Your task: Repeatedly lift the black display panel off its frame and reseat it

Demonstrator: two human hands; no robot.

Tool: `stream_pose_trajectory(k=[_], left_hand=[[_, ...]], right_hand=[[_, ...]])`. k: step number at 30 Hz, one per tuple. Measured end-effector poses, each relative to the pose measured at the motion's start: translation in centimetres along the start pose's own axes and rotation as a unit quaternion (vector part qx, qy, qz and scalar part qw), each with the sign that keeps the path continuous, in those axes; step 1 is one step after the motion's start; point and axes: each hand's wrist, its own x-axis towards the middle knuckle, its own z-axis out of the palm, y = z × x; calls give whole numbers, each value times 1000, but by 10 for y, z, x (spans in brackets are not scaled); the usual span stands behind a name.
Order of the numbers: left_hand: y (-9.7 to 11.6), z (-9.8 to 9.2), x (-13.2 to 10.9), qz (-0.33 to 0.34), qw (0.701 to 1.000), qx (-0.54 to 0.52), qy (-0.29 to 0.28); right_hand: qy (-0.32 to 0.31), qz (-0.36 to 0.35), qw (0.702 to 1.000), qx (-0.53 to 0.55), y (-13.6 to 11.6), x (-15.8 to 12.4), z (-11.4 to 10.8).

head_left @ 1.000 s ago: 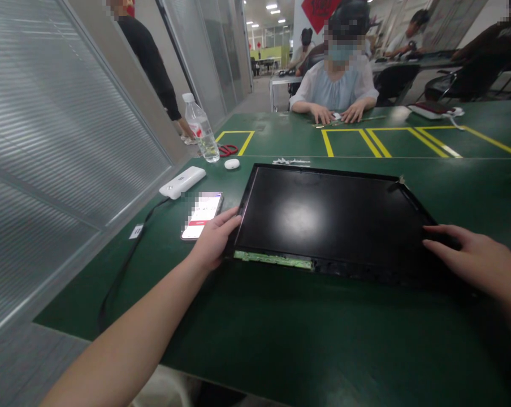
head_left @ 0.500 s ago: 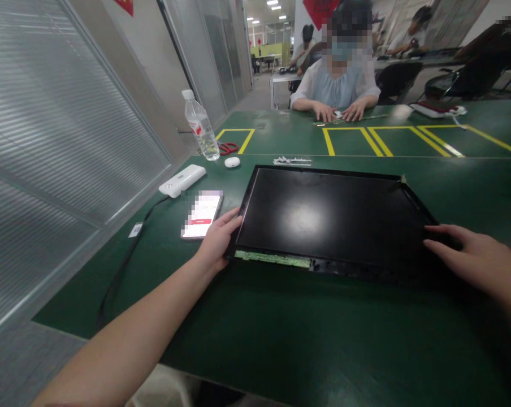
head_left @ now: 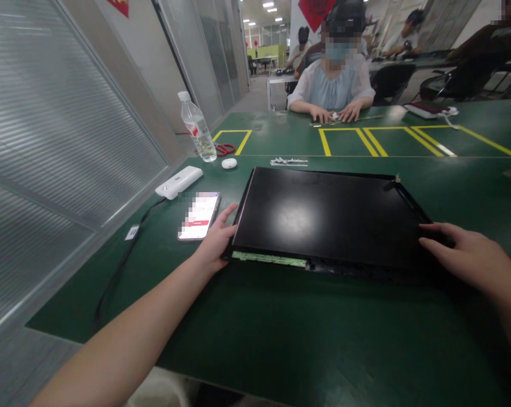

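A large black screen panel (head_left: 323, 217) lies flat on the green table (head_left: 281, 339) in front of me. A green circuit strip (head_left: 268, 259) shows along its near edge. My left hand (head_left: 213, 243) grips the panel's near left corner, thumb on top and fingers curled at the edge. At the panel's near right corner, my right hand (head_left: 467, 257) holds on with its fingers bent over the rim.
Left of the panel lie a lit phone (head_left: 199, 216), a white power bank (head_left: 179, 182) with a black cable (head_left: 115, 277), an earbud case (head_left: 229, 163), red scissors (head_left: 225, 149) and a water bottle (head_left: 194, 127). Small white parts (head_left: 288, 161) sit behind the panel. A person (head_left: 334, 85) works across the table.
Both hands keep their hold on the panel's corners. The panel has barely shifted. A standing person in black at the far left is no longer in view.
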Motion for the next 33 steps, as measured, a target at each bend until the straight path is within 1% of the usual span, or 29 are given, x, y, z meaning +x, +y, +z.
stream_pose_trajectory(k=[9, 12, 16, 20, 26, 29, 33], left_hand=[[2, 1, -5, 26, 999, 32, 0], [0, -2, -3, 45, 997, 59, -23], [-1, -7, -2, 70, 993, 83, -46], [2, -5, -5, 74, 993, 77, -58], [8, -2, -6, 63, 993, 74, -73], [8, -4, -3, 72, 992, 59, -85], [5, -10, 0, 108, 981, 109, -115]], right_hand=[[1, -2, 1000, -7, -6, -5, -3], [-3, -2, 1000, -12, -6, -4, -3], [10, -11, 1000, -12, -3, -3, 0], [18, -19, 999, -21, -1, -2, 1], [0, -5, 1000, -20, -5, -5, -2], [-6, 2, 1000, -18, -9, -7, -4], [2, -1, 1000, -19, -10, -8, -4]])
